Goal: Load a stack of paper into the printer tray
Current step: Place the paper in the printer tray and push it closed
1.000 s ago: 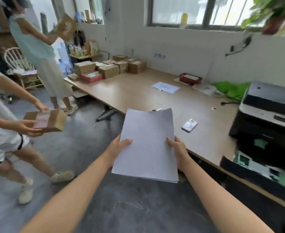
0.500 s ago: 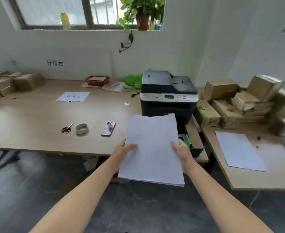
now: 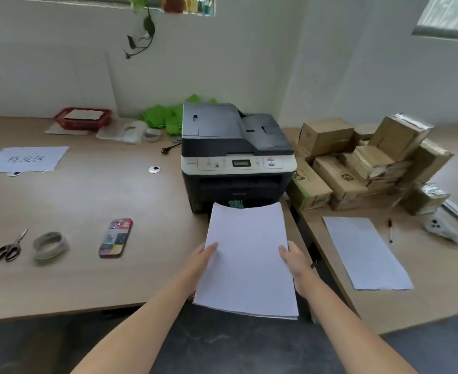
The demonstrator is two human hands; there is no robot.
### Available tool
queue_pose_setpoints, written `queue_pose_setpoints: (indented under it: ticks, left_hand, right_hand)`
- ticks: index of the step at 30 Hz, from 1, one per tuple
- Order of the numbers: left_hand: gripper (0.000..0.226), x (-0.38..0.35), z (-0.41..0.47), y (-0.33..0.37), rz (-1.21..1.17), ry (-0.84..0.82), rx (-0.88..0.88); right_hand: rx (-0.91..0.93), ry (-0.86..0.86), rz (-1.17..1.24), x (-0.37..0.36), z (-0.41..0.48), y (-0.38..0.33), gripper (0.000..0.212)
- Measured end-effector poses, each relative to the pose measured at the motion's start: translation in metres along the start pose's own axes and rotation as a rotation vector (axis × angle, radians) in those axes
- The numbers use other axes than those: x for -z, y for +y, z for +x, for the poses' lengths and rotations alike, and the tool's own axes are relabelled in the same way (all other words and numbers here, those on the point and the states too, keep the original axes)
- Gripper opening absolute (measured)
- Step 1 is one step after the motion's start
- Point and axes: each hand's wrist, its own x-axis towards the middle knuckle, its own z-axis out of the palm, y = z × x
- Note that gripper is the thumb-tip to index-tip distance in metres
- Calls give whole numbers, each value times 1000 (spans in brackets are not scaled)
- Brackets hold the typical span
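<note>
Pale wood bench runs along a white wall, a second bench section to the right; dark floor below. Window ledge above, plant vine trailing down the wall.

On the bench: printer against the right end, black body with a light control strip, front facing you. Left of it a phone, a tape roll, scissors, a labelled sheet, a red basket. Right section carries cardboard boxes and a loose sheet.

You hold the paper stack in front of the printer, above the bench edge, not yet in the tray. Long axis runs away from you; the far short edge points at the printer's lower front opening, just short of it.

Your left hand grips the stack's left edge, your right hand the right edge, thumbs on top, both closed on the paper.
</note>
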Motion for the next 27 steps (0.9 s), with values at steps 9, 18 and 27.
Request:
queue_pose_setpoints:
  ticks: [9, 18, 27]
  left_hand:
    - [35, -16, 88, -6, -32, 182, 97]
    - [28, -26, 135, -18, 124, 359, 79]
    - [22, -18, 153, -29, 148, 371, 119]
  right_hand:
    - [-156, -78, -50, 13, 111, 5, 26]
    - [-322, -157, 58, 18, 183, 15, 25]
    - [-328, -135, 36, 17, 203, 30, 29]
